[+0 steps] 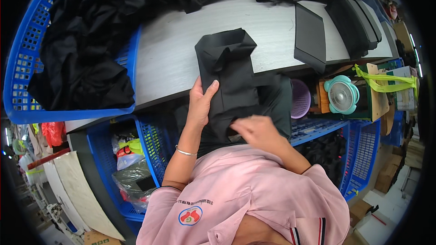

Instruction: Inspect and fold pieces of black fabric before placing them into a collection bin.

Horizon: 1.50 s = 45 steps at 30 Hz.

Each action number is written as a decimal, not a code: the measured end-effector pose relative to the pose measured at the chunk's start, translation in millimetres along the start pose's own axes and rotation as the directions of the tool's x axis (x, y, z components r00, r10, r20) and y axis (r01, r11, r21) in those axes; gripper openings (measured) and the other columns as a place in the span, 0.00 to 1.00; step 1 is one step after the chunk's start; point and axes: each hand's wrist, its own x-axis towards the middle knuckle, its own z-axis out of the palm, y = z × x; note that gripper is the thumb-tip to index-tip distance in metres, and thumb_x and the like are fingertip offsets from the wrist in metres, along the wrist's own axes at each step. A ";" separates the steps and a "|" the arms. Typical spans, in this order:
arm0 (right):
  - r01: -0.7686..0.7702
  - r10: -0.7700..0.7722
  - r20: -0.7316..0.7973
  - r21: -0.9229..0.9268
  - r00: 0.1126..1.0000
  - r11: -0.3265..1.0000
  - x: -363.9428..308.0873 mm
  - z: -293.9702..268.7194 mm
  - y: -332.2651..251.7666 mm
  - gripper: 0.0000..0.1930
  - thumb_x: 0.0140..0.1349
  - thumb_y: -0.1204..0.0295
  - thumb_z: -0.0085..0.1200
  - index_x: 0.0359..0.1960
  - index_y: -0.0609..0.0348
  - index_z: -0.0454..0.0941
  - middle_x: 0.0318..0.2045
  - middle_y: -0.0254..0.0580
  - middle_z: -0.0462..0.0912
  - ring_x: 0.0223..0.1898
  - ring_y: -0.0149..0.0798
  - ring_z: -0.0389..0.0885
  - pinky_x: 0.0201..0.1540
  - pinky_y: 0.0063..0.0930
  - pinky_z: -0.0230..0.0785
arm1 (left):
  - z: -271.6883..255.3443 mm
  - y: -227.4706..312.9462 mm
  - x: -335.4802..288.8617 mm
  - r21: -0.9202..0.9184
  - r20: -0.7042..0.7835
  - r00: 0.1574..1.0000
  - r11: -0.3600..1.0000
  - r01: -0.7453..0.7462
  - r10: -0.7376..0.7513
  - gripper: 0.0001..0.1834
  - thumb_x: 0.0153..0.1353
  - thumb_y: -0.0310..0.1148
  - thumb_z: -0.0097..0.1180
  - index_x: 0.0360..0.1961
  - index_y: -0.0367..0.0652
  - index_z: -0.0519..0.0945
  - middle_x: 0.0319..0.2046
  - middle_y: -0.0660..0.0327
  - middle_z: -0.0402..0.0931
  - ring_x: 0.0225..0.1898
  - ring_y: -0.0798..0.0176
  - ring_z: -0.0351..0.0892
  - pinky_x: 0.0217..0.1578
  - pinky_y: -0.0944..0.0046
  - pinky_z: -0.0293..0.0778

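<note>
A long black fabric piece, shaped like a flat bag with a folded, gaping far end, lies partly on the table and partly over my lap. My left hand is closed on its left edge, thumb on top and fingers tucked beneath. At the near end of the fabric is my right hand, bent inward with its fingertips against a lifted edge. Motion smears those fingers, so their grip is unclear.
Black cloth heaps fill a blue basket at left and line the table's far side. Black flat panels lie at right. A small teal fan, a purple basket and blue crates stand below table level.
</note>
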 end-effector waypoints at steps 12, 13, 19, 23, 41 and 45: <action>-0.559 0.633 0.229 0.732 0.740 0.389 30.0 -49.1 48.5 0.11 0.62 0.69 0.65 0.41 0.64 0.86 0.36 0.37 0.88 0.38 0.30 0.84 0.49 0.23 0.72 | -12.6 -14.1 -23.8 -0.075 0.120 0.992 0.996 0.047 -0.038 0.22 0.70 0.30 0.56 0.63 0.34 0.71 0.54 0.60 0.79 0.53 0.69 0.77 0.55 0.67 0.74; -0.561 0.632 0.232 0.731 0.740 0.388 26.5 -40.1 53.3 0.11 0.62 0.69 0.65 0.41 0.64 0.86 0.36 0.37 0.88 0.38 0.30 0.84 0.49 0.23 0.72 | -13.6 -14.8 -22.6 -0.075 0.117 0.992 0.996 0.046 -0.037 0.22 0.70 0.30 0.56 0.63 0.34 0.71 0.54 0.60 0.79 0.53 0.69 0.77 0.55 0.67 0.74; -0.386 0.553 0.211 0.896 0.806 0.220 21.3 -14.4 56.6 0.13 0.55 0.75 0.68 0.43 0.64 0.85 0.37 0.36 0.88 0.37 0.29 0.84 0.47 0.24 0.76 | -15.7 -26.3 -24.4 -0.265 0.116 0.972 0.936 0.230 -0.206 0.18 0.66 0.31 0.62 0.54 0.36 0.77 0.48 0.59 0.81 0.47 0.66 0.81 0.52 0.66 0.77; -0.533 0.635 -0.019 0.526 0.772 0.663 28.8 -14.7 59.5 0.13 0.56 0.71 0.68 0.40 0.66 0.85 0.32 0.37 0.88 0.33 0.25 0.82 0.39 0.23 0.74 | 10.9 -15.4 -35.8 0.358 -0.002 0.997 0.931 -0.068 0.074 0.20 0.57 0.23 0.67 0.50 0.33 0.78 0.42 0.61 0.82 0.42 0.69 0.79 0.47 0.68 0.75; -0.391 0.527 0.264 0.909 0.808 0.143 10.0 -24.8 80.5 0.10 0.62 0.74 0.61 0.43 0.67 0.85 0.39 0.37 0.88 0.40 0.28 0.84 0.47 0.22 0.75 | -12.0 -10.3 -28.1 -0.029 0.055 0.982 0.983 0.183 -0.181 0.18 0.56 0.21 0.67 0.50 0.37 0.81 0.43 0.62 0.83 0.44 0.67 0.80 0.50 0.66 0.75; -0.297 0.489 0.262 0.955 0.832 -0.007 12.0 -4.6 69.7 0.13 0.59 0.79 0.61 0.46 0.65 0.84 0.43 0.40 0.87 0.43 0.31 0.85 0.49 0.24 0.76 | -12.6 -15.3 -26.8 -0.206 0.087 0.984 0.964 0.170 -0.155 0.21 0.56 0.22 0.67 0.53 0.37 0.80 0.46 0.61 0.82 0.46 0.65 0.81 0.51 0.65 0.76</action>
